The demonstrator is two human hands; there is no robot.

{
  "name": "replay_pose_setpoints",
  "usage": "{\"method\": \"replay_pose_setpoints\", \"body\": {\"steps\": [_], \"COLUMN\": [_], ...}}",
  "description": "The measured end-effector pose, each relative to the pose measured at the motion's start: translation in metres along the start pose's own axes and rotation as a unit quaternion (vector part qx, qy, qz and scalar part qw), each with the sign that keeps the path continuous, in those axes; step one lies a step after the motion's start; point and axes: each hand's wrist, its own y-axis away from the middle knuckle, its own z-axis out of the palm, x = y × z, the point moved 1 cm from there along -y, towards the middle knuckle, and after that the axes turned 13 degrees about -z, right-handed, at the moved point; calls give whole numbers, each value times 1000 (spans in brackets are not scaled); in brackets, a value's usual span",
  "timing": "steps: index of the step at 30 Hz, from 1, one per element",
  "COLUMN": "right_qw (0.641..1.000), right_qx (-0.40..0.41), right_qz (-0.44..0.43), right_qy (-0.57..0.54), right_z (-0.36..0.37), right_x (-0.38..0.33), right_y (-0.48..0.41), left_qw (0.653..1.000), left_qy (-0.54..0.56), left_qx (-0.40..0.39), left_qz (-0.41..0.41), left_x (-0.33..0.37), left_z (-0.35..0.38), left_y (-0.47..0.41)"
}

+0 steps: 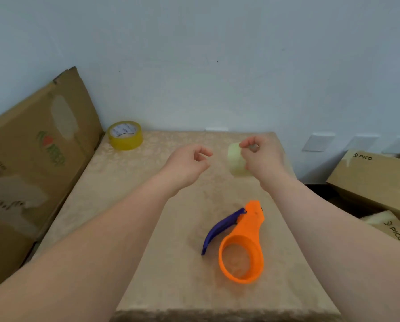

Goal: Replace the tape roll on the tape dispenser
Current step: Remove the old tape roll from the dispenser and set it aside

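Note:
An orange tape dispenser (242,248) with a purple lever lies on the beige table (162,228), its ring holding no roll. My right hand (260,156) is raised above the far part of the table and grips a pale, nearly used-up tape roll (236,160). To the left of it my left hand (189,163) is lifted with fingers curled and thumb near the fingertips, holding nothing I can see. A full yellowish tape roll (125,135) sits flat at the table's far left corner.
A large flattened cardboard box (36,154) leans against the wall at the left of the table. Cardboard boxes marked PICO (375,177) are stacked on the right, lower than the tabletop. A pale wall rises right behind the table.

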Motion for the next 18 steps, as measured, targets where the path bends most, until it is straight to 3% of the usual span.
{"method": "replay_pose_setpoints", "body": {"steps": [3, 6, 15, 18], "right_qw": [975, 942, 929, 917], "right_qx": [-77, -112, -115, -172], "right_qz": [-36, -21, -21, 10], "right_qy": [206, 314, 352, 361], "right_z": [13, 20, 23, 23], "right_x": [16, 26, 56, 55], "right_y": [-25, -43, -79, -80], "left_qw": [1000, 999, 998, 997], "left_qy": [-9, -16, -16, -18], "left_qx": [-12, -21, -58, -62], "left_qz": [-7, -18, -30, -33], "left_x": [-4, -8, -10, -10], "left_z": [2, 2, 0, -1], "left_y": [-27, -47, -82, -87]}}
